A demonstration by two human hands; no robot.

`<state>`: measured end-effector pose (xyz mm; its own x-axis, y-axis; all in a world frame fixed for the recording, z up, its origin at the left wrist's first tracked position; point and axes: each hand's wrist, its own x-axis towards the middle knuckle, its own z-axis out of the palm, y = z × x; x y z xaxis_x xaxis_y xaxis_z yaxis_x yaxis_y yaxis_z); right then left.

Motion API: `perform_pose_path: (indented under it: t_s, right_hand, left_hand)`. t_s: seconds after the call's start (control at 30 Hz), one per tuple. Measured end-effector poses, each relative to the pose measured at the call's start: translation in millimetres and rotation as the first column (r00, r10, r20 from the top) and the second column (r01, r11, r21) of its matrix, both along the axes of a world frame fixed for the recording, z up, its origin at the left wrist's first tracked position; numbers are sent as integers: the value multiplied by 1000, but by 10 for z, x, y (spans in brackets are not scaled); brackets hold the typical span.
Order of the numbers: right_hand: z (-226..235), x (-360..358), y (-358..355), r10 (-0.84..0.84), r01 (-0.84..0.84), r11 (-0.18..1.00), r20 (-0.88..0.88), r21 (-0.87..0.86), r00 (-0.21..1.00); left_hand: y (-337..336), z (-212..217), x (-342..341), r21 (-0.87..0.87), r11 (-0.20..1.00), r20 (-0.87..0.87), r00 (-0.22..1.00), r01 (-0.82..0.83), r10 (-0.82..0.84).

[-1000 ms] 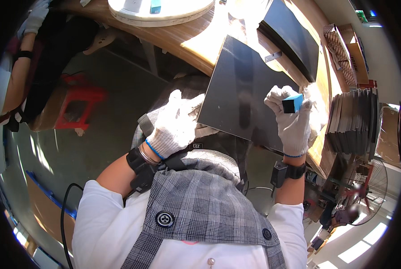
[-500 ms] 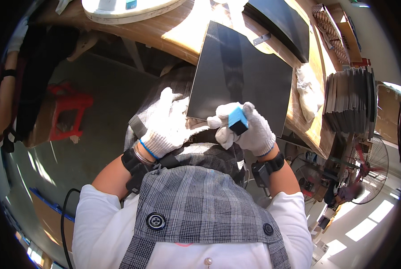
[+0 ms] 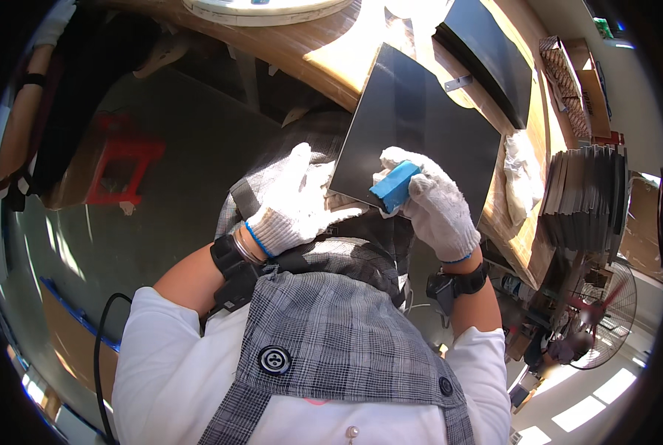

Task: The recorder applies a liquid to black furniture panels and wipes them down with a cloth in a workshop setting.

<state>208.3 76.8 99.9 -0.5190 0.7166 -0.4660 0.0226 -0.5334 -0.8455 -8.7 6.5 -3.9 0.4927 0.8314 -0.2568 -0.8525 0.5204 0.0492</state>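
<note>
Right hand (image 3: pixel 435 208) rubbing blue block (image 3: pixel 394 185), seemingly, on dark panel (image 3: pixel 420 130)

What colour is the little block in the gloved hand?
Blue. The block sits in the right hand, pressed to the dark panel; the head view shows it.

Gloved left hand (image 3: pixel 298 200) lies spread flat; gloved right hand (image 3: pixel 435 204) curled in a grip.
</note>
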Motion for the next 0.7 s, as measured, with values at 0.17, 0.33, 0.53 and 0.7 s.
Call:
perform_pose_path:
  t_s: [0.17,0.33,0.53,0.7]
  right_hand:
    - [97,-310,182,120,-453,548,470,703,875]
    - [36,-590,275,254,-739,-4,715,674,651]
    - [157,-763,592,29,-750,-32,751,661,660]
    - [226,-797,422,391,-844,-195,829,499,400]
  left_hand:
    - [-27,92,8,-55,998,-32,999,-32,31]
    - [16,81,-8,-87,995,62,997,-44,49]
    - [-13,28,-9,-16,999,162,986,-35,37]
    - [62,0,-22,-239,970,-132,989,40,-73]
